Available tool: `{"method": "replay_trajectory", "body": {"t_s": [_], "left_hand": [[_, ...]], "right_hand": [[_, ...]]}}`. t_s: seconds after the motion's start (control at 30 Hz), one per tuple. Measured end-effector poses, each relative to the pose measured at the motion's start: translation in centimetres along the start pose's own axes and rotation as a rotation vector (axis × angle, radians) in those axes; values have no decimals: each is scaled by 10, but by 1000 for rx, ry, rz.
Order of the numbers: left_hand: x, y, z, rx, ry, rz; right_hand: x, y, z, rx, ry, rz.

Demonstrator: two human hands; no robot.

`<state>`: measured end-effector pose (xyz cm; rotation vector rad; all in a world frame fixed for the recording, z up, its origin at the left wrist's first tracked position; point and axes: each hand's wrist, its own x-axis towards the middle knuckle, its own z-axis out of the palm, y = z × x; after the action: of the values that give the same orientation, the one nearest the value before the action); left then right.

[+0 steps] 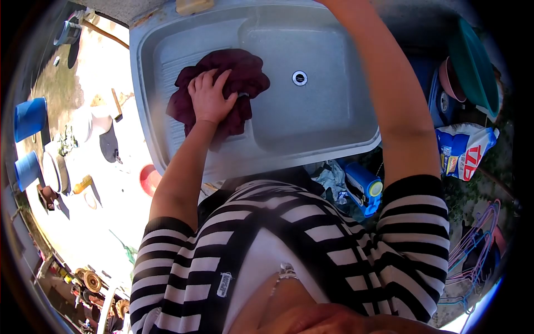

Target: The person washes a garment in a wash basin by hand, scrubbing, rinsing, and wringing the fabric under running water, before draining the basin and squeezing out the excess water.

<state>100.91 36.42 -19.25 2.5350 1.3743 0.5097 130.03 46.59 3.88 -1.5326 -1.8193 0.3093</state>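
Observation:
A dark maroon cloth (pixel 245 64) lies bunched on the ribbed left part of the grey sink (pixel 328 50). My left hand (pixel 210 99) rests on top of the cloth, palm down, with its fingers spread apart. The right arm reaches up past the sink's right side, and my right hand is cut off at the top edge of the view, so only the wrist area shows. To the right of the cloth is the round drain (pixel 300 78) in the sink's basin.
A beige block (pixel 193 5) sits on the sink's back edge. At the right are a green basin (pixel 473 67), a pink bowl (pixel 449 80) and a detergent bag (pixel 464 150). A blue bottle (pixel 362 186) stands below the sink; hangers (pixel 473 250) lie lower right. Blue buckets (pixel 30 119) are at left.

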Motion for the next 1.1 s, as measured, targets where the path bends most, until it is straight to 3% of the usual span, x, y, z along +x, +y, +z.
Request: {"method": "replay_trajectory", "body": {"t_s": [0.03,0.1,0.17,0.2,0.23,0.3,0.43,0.53,0.63,0.7,0.73,0.77,0.83,0.93,0.97,1.07,1.1], "left_hand": [[-1,0,1,-3,-3,-1],[0,-2,3,-6,-2,-8],[1,-1,2,-6,-9,-15],[2,-1,2,-4,-15,-17],[2,-1,2,-4,-19,-16],[3,0,1,-5,-25,-14],[4,1,0,12,-14,-7],[2,2,-1,3,-22,-4],[4,0,0,13,-9,7],[2,1,-2,15,-12,-2],[-1,2,-3,20,-8,-4],[-1,3,-3,25,-5,-5],[-2,0,0,50,-47,-19],[0,-17,2,-129,-113,-42],[7,-24,-10,-308,-251,-119],[9,-53,-24,-559,-137,-238],[1,-52,-36,-237,-128,-209]], "right_hand": [[-19,22,9,378,73,122],[-85,80,41,313,164,408],[-174,141,99,-359,-71,465],[-220,168,126,-273,-395,683],[-265,180,153,-449,-595,665],[-321,193,184,-555,-769,615],[-371,191,219,-622,-502,533],[-360,201,203,-556,-534,460],[-278,200,153,-374,-690,582],[-202,175,119,-232,-198,439],[-154,131,89,45,-23,503],[-115,89,65,160,96,429],[-55,24,21,-327,-69,261],[-8,-30,11,-534,-135,222],[5,-43,10,-605,-150,208],[26,-56,11,-763,-257,77],[26,-48,7,-773,-339,-26]]}}
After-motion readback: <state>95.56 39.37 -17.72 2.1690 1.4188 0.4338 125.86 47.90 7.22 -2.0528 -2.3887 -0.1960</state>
